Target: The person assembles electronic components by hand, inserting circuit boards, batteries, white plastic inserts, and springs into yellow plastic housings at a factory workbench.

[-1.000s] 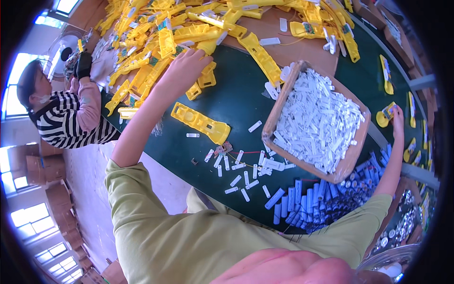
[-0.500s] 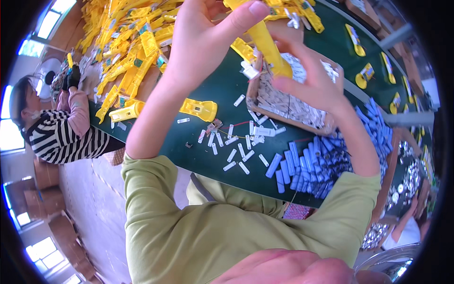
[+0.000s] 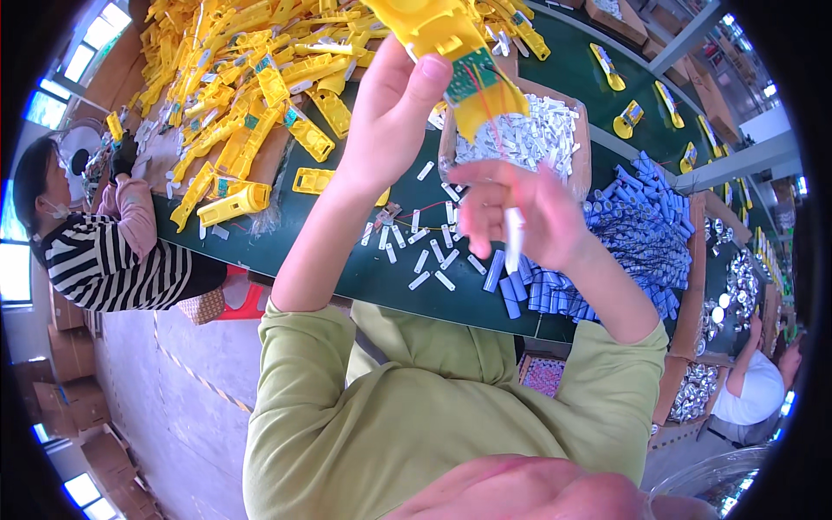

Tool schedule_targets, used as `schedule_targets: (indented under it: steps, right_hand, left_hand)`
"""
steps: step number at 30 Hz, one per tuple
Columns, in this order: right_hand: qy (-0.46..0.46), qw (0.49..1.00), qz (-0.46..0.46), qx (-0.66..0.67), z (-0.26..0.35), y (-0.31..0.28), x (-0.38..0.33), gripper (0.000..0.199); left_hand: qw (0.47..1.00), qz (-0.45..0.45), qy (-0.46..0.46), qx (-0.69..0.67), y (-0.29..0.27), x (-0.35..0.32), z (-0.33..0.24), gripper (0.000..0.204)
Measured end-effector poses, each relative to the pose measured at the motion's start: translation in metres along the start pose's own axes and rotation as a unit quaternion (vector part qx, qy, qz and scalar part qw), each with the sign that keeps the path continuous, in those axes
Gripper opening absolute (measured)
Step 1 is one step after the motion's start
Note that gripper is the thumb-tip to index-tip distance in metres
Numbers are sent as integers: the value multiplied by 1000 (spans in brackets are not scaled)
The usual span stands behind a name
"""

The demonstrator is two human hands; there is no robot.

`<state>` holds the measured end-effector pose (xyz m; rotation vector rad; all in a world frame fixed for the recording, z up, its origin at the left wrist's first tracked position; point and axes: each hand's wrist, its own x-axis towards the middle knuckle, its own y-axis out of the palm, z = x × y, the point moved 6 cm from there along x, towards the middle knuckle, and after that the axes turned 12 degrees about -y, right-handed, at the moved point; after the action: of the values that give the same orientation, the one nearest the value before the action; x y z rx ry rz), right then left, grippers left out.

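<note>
Above a green table (image 3: 347,277) strewn with yellow casings, the left hand (image 3: 394,113) grips a yellow housing (image 3: 451,43) with exposed circuit board. The right hand (image 3: 520,212) pinches a small white strip (image 3: 513,238) just below it. This looks like mid-assembly; fitting the strip likely needs careful alignment.

Two hands: left hand (image 3: 394,104), right hand (image 3: 520,212). One cardboard tray (image 3: 582,143). Three people visible.
</note>
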<state>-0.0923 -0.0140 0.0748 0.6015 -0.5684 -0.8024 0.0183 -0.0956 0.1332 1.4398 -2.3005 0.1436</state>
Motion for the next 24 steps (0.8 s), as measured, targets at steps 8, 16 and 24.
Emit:
schedule_targets:
  steps: [8,16,24]
  right_hand:
    - [-90,936,-209,-268,39,11,-37,36]
    - [-243,866,-204,-385,81,16,-32,21]
    - [-176,889,-265,-329,62,-35,-31,32]
  left_hand:
    - [984,-105,49,132,-19,-14,-15,29]
    - [990,36,-138,24,12,-43,34,31]
    - [952,55,-163,252,35,-71,55,33]
